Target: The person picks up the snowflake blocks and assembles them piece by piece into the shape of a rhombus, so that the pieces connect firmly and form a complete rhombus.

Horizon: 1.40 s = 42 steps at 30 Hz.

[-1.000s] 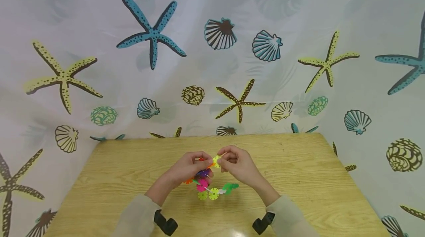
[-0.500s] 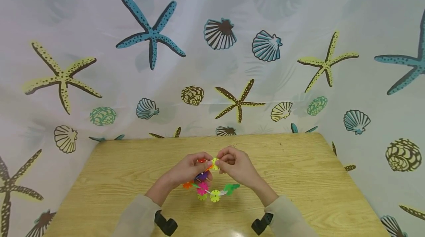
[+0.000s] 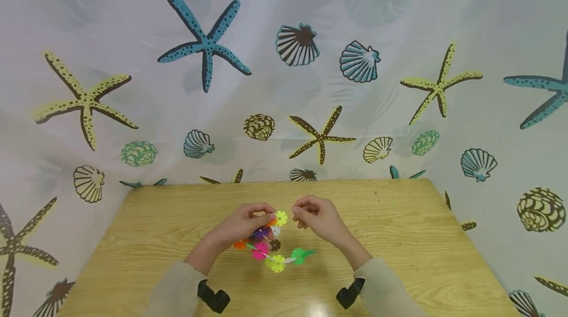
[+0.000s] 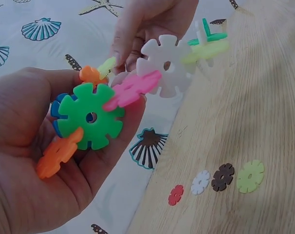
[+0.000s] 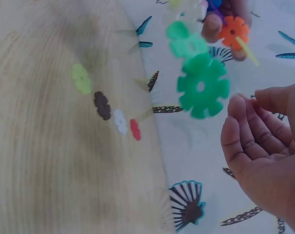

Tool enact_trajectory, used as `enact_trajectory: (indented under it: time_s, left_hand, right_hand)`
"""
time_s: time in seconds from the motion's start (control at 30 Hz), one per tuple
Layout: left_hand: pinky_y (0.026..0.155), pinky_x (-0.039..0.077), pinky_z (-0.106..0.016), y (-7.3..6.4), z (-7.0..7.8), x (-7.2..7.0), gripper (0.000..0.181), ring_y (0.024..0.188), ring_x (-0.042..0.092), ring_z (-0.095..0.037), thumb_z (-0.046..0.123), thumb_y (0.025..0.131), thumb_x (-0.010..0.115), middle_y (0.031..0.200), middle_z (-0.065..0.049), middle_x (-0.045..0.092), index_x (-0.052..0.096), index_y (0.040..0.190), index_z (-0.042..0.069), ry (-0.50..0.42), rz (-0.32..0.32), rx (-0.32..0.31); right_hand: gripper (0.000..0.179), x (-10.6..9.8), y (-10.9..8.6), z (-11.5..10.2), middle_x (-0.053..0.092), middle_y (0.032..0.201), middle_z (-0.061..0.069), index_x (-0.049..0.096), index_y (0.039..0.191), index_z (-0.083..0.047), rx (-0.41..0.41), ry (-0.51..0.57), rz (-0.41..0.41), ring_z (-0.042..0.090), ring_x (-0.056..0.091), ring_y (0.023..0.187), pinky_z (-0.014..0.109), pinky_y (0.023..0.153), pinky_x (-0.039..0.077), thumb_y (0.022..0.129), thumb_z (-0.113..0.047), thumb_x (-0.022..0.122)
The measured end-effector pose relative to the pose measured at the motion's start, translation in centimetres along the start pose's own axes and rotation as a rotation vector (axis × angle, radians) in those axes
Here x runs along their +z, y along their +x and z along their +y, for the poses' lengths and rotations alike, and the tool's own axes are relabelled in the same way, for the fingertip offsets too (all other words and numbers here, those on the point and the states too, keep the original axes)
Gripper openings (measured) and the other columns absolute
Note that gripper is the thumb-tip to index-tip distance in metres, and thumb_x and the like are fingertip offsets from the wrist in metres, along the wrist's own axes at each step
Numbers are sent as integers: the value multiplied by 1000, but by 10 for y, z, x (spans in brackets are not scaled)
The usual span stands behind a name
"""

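Observation:
My left hand (image 3: 248,223) grips a chain of interlocking plastic snowflake discs. In the left wrist view a green disc (image 4: 91,117), an orange disc (image 4: 60,153) and a pink disc (image 4: 133,90) show at the palm, with a white disc (image 4: 168,66) beyond them. A yellow disc (image 3: 281,218) sticks out past the left thumb. From the hand the chain curves over the table through a magenta disc (image 3: 260,251) to a green end (image 3: 298,256). My right hand (image 3: 317,216) is just right of the yellow disc, fingers loosely curled, holding nothing.
On the wooden table (image 3: 377,258) lies a row of loose discs: red (image 4: 175,195), white (image 4: 200,182), dark brown (image 4: 222,177) and yellow-green (image 4: 250,176). A patterned curtain (image 3: 266,85) surrounds the table's back and sides.
The right fingers have let go of the yellow disc. My left hand has moved left with the chain, uncovering loose white and brown discs on the table.

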<state>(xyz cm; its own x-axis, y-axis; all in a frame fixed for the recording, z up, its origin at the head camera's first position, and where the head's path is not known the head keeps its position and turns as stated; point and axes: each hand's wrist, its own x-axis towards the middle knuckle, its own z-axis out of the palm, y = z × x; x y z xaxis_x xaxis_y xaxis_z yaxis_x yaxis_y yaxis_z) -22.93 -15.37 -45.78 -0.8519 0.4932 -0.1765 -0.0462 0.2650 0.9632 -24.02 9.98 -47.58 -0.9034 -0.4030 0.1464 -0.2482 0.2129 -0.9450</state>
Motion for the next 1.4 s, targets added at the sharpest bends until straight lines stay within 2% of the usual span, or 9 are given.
enact_trajectory:
  time_s: [0.17,0.3,0.37,0.6,0.83,1.13,1.4]
  left_hand:
    - [57,57,-25,-4,-3,-6,34,62,73,-15,29,110,59,81,-10,76,65,127,0,6,13,8]
    - [57,56,-24,-7,-5,-10,33,63,72,-12,28,110,59,80,-6,77,65,127,0,16,15,8]
    - [57,56,-23,-8,-6,-11,32,63,71,-12,28,110,58,79,-5,77,66,126,1,17,16,4]
    - [55,55,-23,-10,-7,-14,33,60,69,-10,29,110,59,78,-4,77,67,125,1,27,19,14]
    - [53,53,-22,-15,-4,-15,33,57,66,-9,28,110,59,77,-5,76,66,125,-1,37,25,6]
    - [53,54,-22,-16,-6,-15,33,56,66,-9,28,109,60,76,-4,76,66,125,0,31,9,3]
    - [53,54,-22,-17,-6,-16,33,56,65,-9,28,110,60,75,-3,75,66,125,-1,34,8,-3]
  right_hand:
    - [21,10,5,22,74,94,24,71,112,4,43,-1,-15,17,68,71,25,65,58,105,-15,67]
    - [17,21,6,37,73,94,28,72,111,2,55,-52,-47,31,70,72,28,62,57,103,-12,68]
    - [16,26,5,43,73,95,28,72,111,1,55,-91,-64,33,71,73,27,62,57,101,-11,69]
    - [19,40,5,54,74,95,12,73,112,2,29,-234,-121,9,62,79,21,68,52,96,-8,70]
    - [23,50,6,62,72,93,9,74,112,1,49,-304,-169,10,61,82,22,71,52,93,-11,78]
    - [30,57,7,66,71,89,6,75,118,1,70,-347,-180,8,56,76,22,67,48,92,-13,82]
    - [30,63,11,75,64,81,-2,79,116,-3,35,-421,-161,4,49,72,20,64,43,90,-15,84]
